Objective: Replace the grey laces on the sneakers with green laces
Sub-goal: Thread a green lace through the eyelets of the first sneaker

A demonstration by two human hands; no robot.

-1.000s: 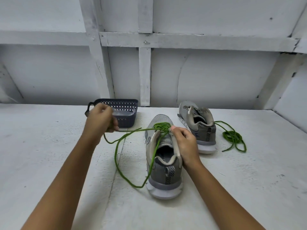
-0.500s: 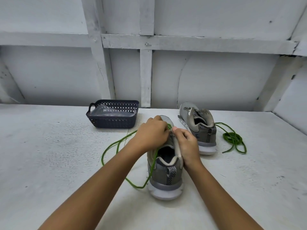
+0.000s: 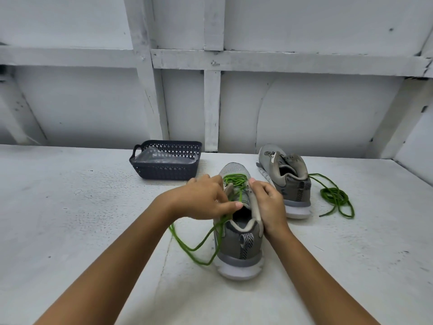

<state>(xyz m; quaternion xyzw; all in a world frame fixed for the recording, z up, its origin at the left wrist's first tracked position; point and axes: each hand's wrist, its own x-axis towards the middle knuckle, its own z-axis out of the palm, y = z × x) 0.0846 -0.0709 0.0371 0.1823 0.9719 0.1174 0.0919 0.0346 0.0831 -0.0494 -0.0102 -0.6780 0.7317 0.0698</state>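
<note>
A grey sneaker [image 3: 239, 249] stands heel toward me at the centre of the table. A green lace [image 3: 234, 179] crosses its front eyelets, and its loose length loops down over the shoe's left side onto the table [image 3: 187, 247]. My left hand [image 3: 206, 200] pinches this lace over the shoe's opening. My right hand [image 3: 267, 202] grips the shoe's right eyelet flap. A second grey sneaker [image 3: 288, 181] without a lace stands behind to the right. Another green lace [image 3: 335, 198] lies bundled beside it.
A dark plastic basket [image 3: 166, 170] holding something pale stands at the back left of the white table [image 3: 70, 219]. A white panelled wall [image 3: 210, 102] runs right behind the table.
My left hand came back from beside the basket to the shoe and now pinches the lace over its opening. The lace's loose loop has drawn in closer to the shoe. My right hand stayed on the flap.
</note>
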